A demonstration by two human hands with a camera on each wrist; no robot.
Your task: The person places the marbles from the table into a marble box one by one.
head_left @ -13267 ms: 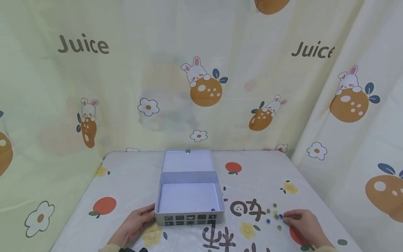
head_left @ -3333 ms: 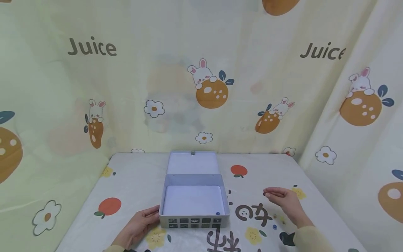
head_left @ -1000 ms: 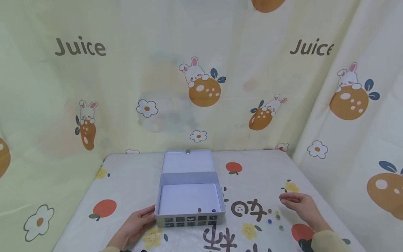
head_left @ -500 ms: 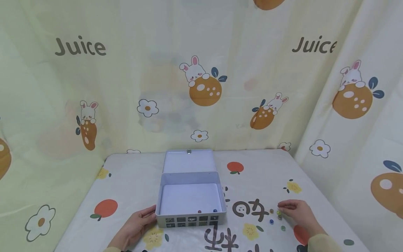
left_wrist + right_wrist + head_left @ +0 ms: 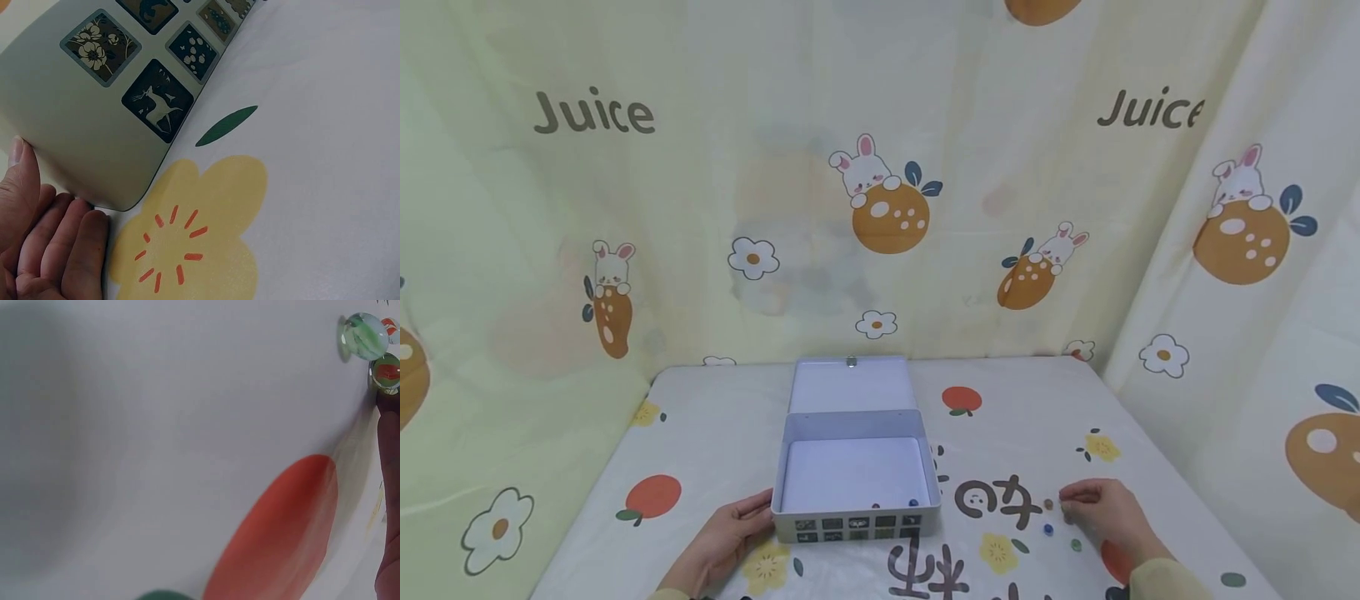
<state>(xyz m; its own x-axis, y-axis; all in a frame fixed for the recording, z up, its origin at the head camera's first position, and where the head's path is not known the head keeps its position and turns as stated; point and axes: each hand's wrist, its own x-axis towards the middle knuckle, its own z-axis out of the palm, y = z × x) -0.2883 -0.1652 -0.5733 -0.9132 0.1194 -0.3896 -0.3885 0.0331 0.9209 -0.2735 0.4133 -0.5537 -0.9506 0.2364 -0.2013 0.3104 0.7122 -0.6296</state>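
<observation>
An open pale metal box (image 5: 857,527) with small square pictures on its front stands mid-table. A blue marble (image 5: 913,502) and a reddish-brown marble (image 5: 876,506) lie inside, near the front wall. My left hand (image 5: 726,533) rests at the box's left side; its thumb tip touches the box corner in the left wrist view, fingers low beside it. My right hand (image 5: 1105,512) is down among marbles on the right, thumb and fingertips together at a green-and-red marble (image 5: 385,372). Beside it lie a brown marble (image 5: 1048,504), a blue marble (image 5: 1048,530) and a pale green marble (image 5: 1076,545).
The box's lid (image 5: 852,385) is folded back flat behind it, its small metal clasp (image 5: 852,362) at the far edge. A printed white cloth (image 5: 722,442) covers the table. Patterned curtains (image 5: 700,183) hang behind and along both sides.
After carrying a dark marble toward the box, my right hand has returned to the marbles and lowered its fingertips among them. The box now holds a second, reddish-brown marble. My left hand has stayed put.
</observation>
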